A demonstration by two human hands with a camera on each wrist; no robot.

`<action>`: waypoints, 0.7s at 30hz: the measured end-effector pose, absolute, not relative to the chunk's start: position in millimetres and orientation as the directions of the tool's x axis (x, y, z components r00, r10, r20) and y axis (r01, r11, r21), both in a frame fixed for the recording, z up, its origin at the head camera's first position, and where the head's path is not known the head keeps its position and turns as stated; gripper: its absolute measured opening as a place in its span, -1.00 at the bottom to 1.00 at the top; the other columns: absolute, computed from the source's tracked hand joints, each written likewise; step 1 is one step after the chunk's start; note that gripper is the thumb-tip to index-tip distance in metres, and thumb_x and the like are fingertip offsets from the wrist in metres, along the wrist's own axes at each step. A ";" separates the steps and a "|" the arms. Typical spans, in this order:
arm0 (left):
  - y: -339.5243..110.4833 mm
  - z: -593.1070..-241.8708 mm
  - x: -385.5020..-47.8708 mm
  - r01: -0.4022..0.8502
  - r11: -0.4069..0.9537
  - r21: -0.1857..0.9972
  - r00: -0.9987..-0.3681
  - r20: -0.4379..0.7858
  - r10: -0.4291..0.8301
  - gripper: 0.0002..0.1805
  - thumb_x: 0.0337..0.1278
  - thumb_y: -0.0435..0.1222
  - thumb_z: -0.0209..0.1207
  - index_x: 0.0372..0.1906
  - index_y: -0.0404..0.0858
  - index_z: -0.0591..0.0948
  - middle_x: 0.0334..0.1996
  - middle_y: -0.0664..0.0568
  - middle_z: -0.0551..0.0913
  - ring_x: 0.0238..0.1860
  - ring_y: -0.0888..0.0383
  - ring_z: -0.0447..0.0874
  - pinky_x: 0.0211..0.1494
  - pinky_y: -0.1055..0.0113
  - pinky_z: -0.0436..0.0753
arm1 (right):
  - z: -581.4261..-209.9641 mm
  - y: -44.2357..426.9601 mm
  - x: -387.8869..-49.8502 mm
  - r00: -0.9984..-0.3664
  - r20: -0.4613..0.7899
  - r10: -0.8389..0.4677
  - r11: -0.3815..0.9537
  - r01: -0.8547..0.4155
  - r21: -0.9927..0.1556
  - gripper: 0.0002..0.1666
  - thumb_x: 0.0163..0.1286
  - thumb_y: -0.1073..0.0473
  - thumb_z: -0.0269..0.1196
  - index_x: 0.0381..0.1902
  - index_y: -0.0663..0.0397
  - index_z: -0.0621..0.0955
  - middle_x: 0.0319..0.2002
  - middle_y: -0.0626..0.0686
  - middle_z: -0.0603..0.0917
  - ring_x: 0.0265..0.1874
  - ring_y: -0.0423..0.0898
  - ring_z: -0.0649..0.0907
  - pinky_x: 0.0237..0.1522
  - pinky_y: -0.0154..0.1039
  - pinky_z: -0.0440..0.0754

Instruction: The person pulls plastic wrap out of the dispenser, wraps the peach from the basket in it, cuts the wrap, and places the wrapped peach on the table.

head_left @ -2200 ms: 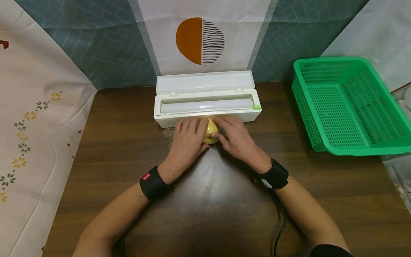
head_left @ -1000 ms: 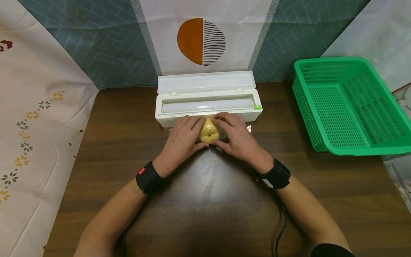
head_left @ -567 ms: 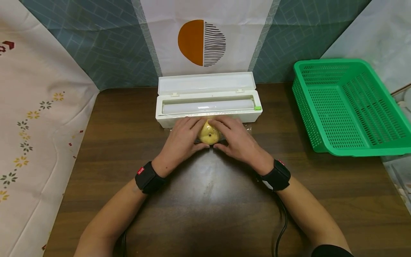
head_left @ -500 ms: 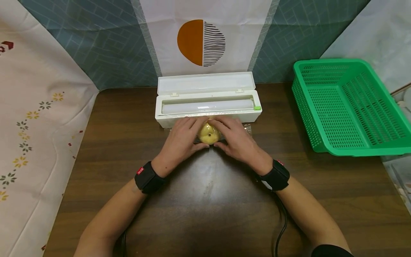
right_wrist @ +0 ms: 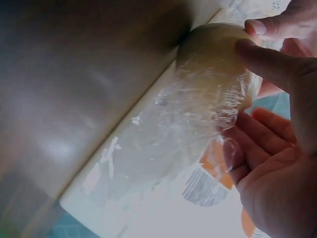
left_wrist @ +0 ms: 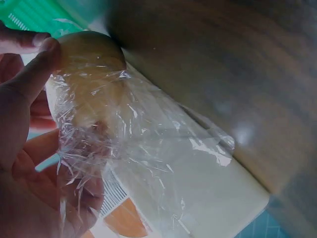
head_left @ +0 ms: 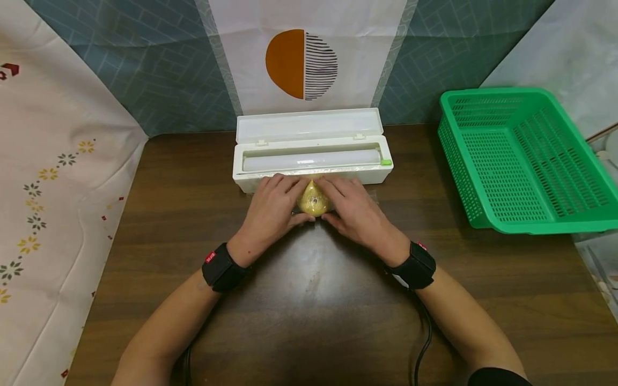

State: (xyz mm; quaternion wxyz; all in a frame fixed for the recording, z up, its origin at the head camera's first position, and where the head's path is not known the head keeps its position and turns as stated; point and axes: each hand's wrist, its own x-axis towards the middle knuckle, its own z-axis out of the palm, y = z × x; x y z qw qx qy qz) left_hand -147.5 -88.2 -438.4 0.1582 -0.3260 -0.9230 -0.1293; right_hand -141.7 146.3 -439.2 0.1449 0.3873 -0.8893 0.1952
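A yellow, rounded fruit [head_left: 314, 201] is held between both hands in front of the white box. My left hand [head_left: 272, 206] grips its left side, thumb at the near edge; my right hand [head_left: 356, 214] grips its right side the same way. Clear plastic film [left_wrist: 143, 124] covers part of the fruit [left_wrist: 91, 54] in the left wrist view and spreads loosely over the fingers. From the right wrist, crinkled film [right_wrist: 163, 116] hangs from the fruit [right_wrist: 213, 47], with fingertips under it. The undersides of the fingers are hidden in the head view.
Behind the hands stands an open white box [head_left: 240, 177] holding a white roll [head_left: 311, 160], its lid [head_left: 309, 126] tilted back. A green basket [head_left: 512, 225] sits at the right rear of the wooden table [head_left: 309, 332]. A black cable [head_left: 422, 351] runs by the right forearm.
The fruit has turned between the hands, and creased film now shows over its near face. My left thumb and right thumb have moved to its near edge. Film beside the right hand is less visible.
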 end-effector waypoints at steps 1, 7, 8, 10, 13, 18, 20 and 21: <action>-88.2 -438.6 -147.7 0.645 0.751 0.143 -0.737 0.378 0.561 -0.07 -0.06 0.17 0.59 0.36 -0.28 0.62 0.20 -0.14 0.63 0.16 -0.13 0.61 0.15 -0.04 0.56 | -439.0 145.9 -141.3 -0.655 0.407 -0.637 0.626 -0.747 -0.222 -0.04 0.13 0.22 0.68 0.44 0.28 0.48 0.34 0.24 0.57 0.33 0.17 0.58 0.18 0.12 0.51; -89.3 -441.0 -149.0 0.672 0.713 0.200 -0.725 0.377 0.577 -0.09 -0.02 0.10 0.59 0.37 -0.32 0.60 0.18 -0.18 0.60 0.21 -0.17 0.60 0.25 -0.11 0.56 | -439.9 143.4 -139.7 -0.654 0.409 -0.637 0.633 -0.746 -0.207 -0.12 0.18 0.24 0.64 0.39 0.31 0.50 0.35 0.25 0.54 0.34 0.18 0.56 0.17 0.13 0.53; -89.6 -441.3 -149.0 0.675 0.709 0.205 -0.723 0.378 0.579 -0.09 -0.02 0.09 0.59 0.37 -0.33 0.59 0.19 -0.18 0.61 0.22 -0.18 0.60 0.27 -0.11 0.55 | -440.1 143.3 -139.5 -0.653 0.411 -0.637 0.632 -0.747 -0.208 -0.13 0.19 0.25 0.63 0.39 0.31 0.50 0.35 0.25 0.53 0.33 0.17 0.56 0.16 0.13 0.53; -89.7 -442.3 -149.1 0.679 0.704 0.208 -0.720 0.378 0.582 -0.07 -0.02 0.08 0.60 0.39 -0.34 0.56 0.21 -0.18 0.61 0.23 -0.17 0.61 0.29 -0.11 0.55 | -440.1 143.3 -139.2 -0.646 0.418 -0.639 0.628 -0.752 -0.201 -0.14 0.19 0.25 0.63 0.39 0.32 0.51 0.34 0.24 0.53 0.32 0.17 0.56 0.16 0.13 0.54; -89.5 -443.1 -148.6 0.685 0.702 0.196 -0.713 0.383 0.588 -0.06 0.00 0.09 0.60 0.39 -0.33 0.51 0.17 -0.17 0.63 0.17 -0.15 0.64 0.28 -0.07 0.57 | -440.2 144.1 -139.1 -0.636 0.426 -0.644 0.625 -0.758 -0.188 -0.12 0.18 0.26 0.63 0.40 0.31 0.50 0.33 0.24 0.54 0.28 0.16 0.59 0.17 0.11 0.55; -88.4 -443.2 -147.2 0.691 0.706 0.155 -0.697 0.400 0.595 -0.08 -0.04 0.10 0.63 0.31 -0.30 0.48 0.09 -0.18 0.63 0.10 -0.15 0.66 0.25 -0.05 0.60 | -439.6 145.4 -139.6 -0.625 0.429 -0.652 0.624 -0.764 -0.164 -0.14 0.21 0.23 0.62 0.40 0.32 0.49 0.31 0.25 0.57 0.25 0.17 0.60 0.21 0.10 0.54; -88.0 -443.4 -146.8 0.688 0.710 0.147 -0.698 0.402 0.593 -0.05 -0.08 0.09 0.65 0.31 -0.30 0.48 0.12 -0.19 0.62 0.12 -0.17 0.65 0.26 -0.07 0.59 | -439.1 145.4 -140.1 -0.620 0.428 -0.658 0.625 -0.767 -0.149 -0.17 0.24 0.21 0.61 0.38 0.34 0.50 0.30 0.26 0.57 0.25 0.17 0.60 0.21 0.10 0.54; -87.9 -443.5 -146.7 0.686 0.714 0.143 -0.700 0.401 0.591 -0.04 -0.08 0.10 0.65 0.32 -0.31 0.47 0.13 -0.20 0.61 0.13 -0.17 0.64 0.27 -0.07 0.58 | -438.8 145.4 -140.4 -0.617 0.427 -0.661 0.625 -0.768 -0.142 -0.18 0.26 0.20 0.60 0.38 0.34 0.50 0.30 0.26 0.57 0.26 0.18 0.59 0.22 0.10 0.54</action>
